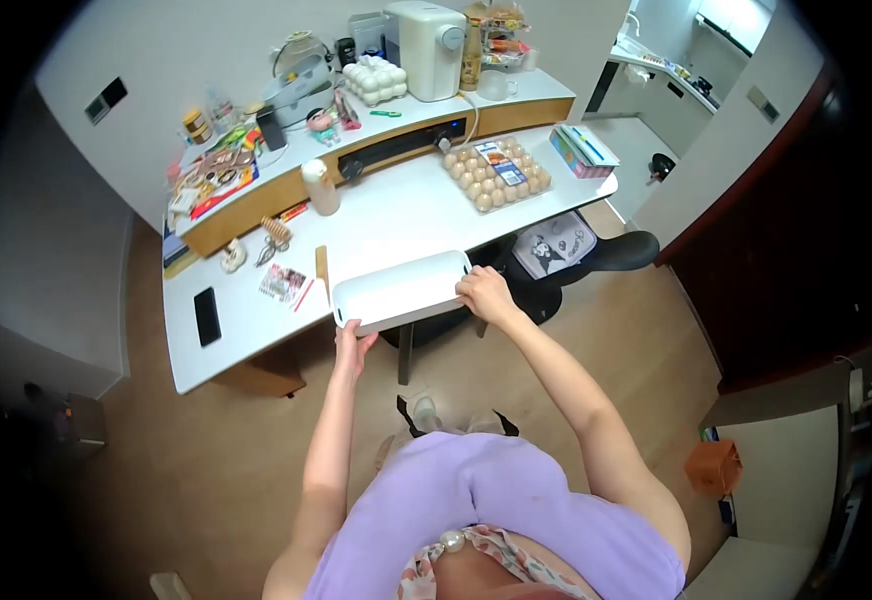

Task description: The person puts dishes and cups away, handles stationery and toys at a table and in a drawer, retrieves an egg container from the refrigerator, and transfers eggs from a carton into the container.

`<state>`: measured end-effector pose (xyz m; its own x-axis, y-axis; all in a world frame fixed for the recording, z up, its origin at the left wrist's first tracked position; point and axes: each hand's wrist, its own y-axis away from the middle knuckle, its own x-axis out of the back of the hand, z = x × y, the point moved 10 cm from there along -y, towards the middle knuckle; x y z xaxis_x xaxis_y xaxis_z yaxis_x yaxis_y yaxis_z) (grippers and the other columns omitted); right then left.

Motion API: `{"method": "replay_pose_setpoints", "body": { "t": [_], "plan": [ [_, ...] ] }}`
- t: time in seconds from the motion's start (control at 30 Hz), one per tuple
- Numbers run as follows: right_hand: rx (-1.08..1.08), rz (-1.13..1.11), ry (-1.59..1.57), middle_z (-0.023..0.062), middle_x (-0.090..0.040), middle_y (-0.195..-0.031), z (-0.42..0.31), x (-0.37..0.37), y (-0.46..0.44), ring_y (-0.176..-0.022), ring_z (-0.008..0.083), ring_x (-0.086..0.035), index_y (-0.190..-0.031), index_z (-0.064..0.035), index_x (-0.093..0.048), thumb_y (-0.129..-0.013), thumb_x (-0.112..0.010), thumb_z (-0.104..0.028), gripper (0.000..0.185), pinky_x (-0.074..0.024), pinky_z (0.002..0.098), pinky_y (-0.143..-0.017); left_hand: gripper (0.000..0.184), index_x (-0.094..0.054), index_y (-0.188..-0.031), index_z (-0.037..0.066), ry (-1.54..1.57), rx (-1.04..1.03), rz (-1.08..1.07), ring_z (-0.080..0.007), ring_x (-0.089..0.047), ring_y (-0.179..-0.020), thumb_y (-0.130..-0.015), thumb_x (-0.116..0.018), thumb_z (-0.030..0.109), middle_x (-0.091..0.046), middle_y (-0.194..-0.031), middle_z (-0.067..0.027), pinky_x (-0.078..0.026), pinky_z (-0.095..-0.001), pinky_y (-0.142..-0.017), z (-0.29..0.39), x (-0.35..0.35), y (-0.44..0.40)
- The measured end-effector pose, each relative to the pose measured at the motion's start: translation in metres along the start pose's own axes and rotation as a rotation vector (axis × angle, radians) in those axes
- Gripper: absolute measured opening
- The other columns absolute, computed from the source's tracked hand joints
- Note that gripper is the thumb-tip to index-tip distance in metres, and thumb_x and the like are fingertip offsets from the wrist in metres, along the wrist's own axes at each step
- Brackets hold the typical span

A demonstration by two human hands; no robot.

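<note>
A long white plastic storage bin [404, 290] with a handle slot at each end sits at the front edge of the white desk [386, 215]. My left hand [356, 345] grips its near left corner, thumb at the rim and the other fingers partly hidden under it. Around the right end close the fingers of my right hand [486, 295]. Nothing shows inside the bin. Just left of it lie a wooden comb-like strip [322, 264] and a small picture card [284, 285]. Whether the bin rests fully on the desk, I cannot tell.
A carton of brown eggs [496, 174] and a tissue box [584, 150] stand at the desk's right. A pale bottle [320, 188] is farther back. A black phone [207, 316] lies at left. Under the desk's right edge is a black chair [624, 250].
</note>
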<state>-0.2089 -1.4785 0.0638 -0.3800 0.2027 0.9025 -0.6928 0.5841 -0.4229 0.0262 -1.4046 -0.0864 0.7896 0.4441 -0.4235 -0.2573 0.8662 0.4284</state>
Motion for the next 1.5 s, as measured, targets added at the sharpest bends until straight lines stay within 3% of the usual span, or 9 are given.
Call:
{"method": "replay_pose_setpoints", "body": {
  "t": [0.1, 0.47, 0.5, 0.6, 0.63, 0.77, 0.87, 1.03, 1.5],
  "plan": [
    [-0.073, -0.072, -0.004, 0.0007, -0.057, -0.073, 0.063, -0.039, -0.037, -0.079, 0.0202, -0.052, -0.071, -0.0124, -0.059, -0.068, -0.066, -0.020, 0.011, -0.0396, 0.0328, -0.070, 0.066, -0.007, -0.135, 0.005, -0.100, -0.016, 0.063, -0.0312, -0.036, -0.116, -0.082, -0.045, 0.018, -0.026, -0.130, -0.0200, -0.044, -0.0401, -0.090, 0.020, -0.032, -0.066],
    [0.073, -0.110, -0.358, 0.0028, -0.058, -0.074, 0.190, -0.144, -0.144, -0.084, 0.0226, -0.055, -0.070, -0.0102, -0.060, -0.068, -0.065, -0.014, 0.007, -0.0424, 0.0369, -0.078, 0.051, -0.029, -0.130, 0.009, 0.052, -0.129, 0.409, -0.0263, -0.045, -0.101, -0.083, -0.046, 0.020, -0.035, -0.124, -0.0130, -0.051, -0.0359, -0.078, 0.007, -0.025, -0.209],
    [0.073, -0.271, -0.372, 0.0053, -0.060, -0.089, 0.197, -0.162, -0.146, -0.093, 0.0242, -0.054, -0.087, -0.0095, -0.062, -0.068, -0.066, -0.013, 0.019, -0.0418, 0.0361, -0.083, 0.051, -0.031, -0.129, 0.007, 0.064, -0.201, 0.439, -0.0259, -0.046, -0.101, -0.086, -0.049, 0.027, -0.035, -0.124, -0.0125, -0.050, -0.0352, -0.080, 0.011, -0.030, -0.205],
    [0.248, -0.003, -0.484, 0.0090, -0.056, -0.109, 0.214, -0.103, -0.164, -0.104, 0.0261, -0.050, -0.110, -0.0105, -0.056, -0.069, -0.068, -0.015, 0.043, -0.0400, 0.0345, -0.088, 0.060, -0.028, -0.130, 0.004, 0.137, -0.279, 0.549, -0.0261, -0.049, -0.098, -0.087, -0.052, 0.038, -0.036, -0.124, -0.0122, -0.048, -0.0336, -0.082, 0.003, -0.024, -0.210],
    [0.245, -0.155, -0.475, 0.0094, -0.047, -0.124, 0.233, -0.119, -0.165, -0.114, 0.0266, -0.042, -0.127, -0.0115, -0.042, -0.069, -0.069, -0.026, 0.066, -0.0331, 0.0360, -0.096, 0.068, -0.027, -0.130, 0.001, 0.164, -0.280, 0.620, -0.0257, -0.052, -0.094, -0.086, -0.052, 0.047, -0.038, -0.122, -0.0128, -0.047, -0.0315, -0.082, 0.010, -0.046, -0.191],
    [0.180, -0.249, -0.302, 0.0077, -0.042, -0.128, 0.296, -0.112, -0.141, -0.119, 0.0294, -0.035, -0.124, -0.0181, -0.046, -0.065, -0.071, -0.034, 0.067, -0.0259, 0.0492, -0.100, 0.053, -0.036, -0.120, 0.000, 0.008, -0.381, 0.937, -0.0175, -0.052, -0.086, -0.085, -0.058, 0.035, -0.050, -0.105, -0.0092, -0.046, -0.0288, -0.076, -0.032, -0.065, -0.160],
    [0.352, -0.338, -0.115, 0.0066, -0.039, -0.130, 0.298, -0.132, -0.120, -0.122, 0.0323, -0.030, -0.119, -0.0233, -0.051, -0.062, -0.072, -0.037, 0.062, -0.0201, 0.0588, -0.099, 0.027, -0.054, -0.104, 0.005, -0.472, -0.326, 0.607, -0.0124, -0.052, -0.082, -0.085, -0.058, 0.024, -0.056, -0.092, -0.0035, -0.044, -0.0260, -0.074, -0.059, -0.163, -0.186],
    [0.367, -0.374, 0.022, 0.0062, -0.041, -0.127, 0.298, -0.158, -0.118, -0.121, 0.0360, -0.029, -0.111, -0.0244, -0.057, -0.061, -0.073, -0.039, 0.054, -0.0187, 0.0637, -0.097, 0.046, -0.043, -0.122, 0.005, -0.535, -0.264, 0.100, -0.0152, -0.058, -0.087, -0.079, -0.060, 0.000, -0.056, -0.106, -0.0099, -0.048, -0.0255, -0.078, -0.095, -0.282, -0.272],
    [0.509, -0.572, 0.008, 0.0118, -0.042, -0.115, 0.289, -0.175, -0.123, -0.096, 0.0453, -0.045, -0.101, -0.0208, -0.056, -0.072, -0.061, -0.040, 0.036, -0.0310, 0.0663, -0.078, 0.047, -0.040, -0.121, 0.002, -0.065, -0.202, -0.139, -0.0151, -0.059, -0.083, -0.079, -0.055, -0.011, -0.055, -0.096, -0.0079, -0.052, -0.0262, -0.074, -0.115, -0.309, -0.299]
  ]
}}
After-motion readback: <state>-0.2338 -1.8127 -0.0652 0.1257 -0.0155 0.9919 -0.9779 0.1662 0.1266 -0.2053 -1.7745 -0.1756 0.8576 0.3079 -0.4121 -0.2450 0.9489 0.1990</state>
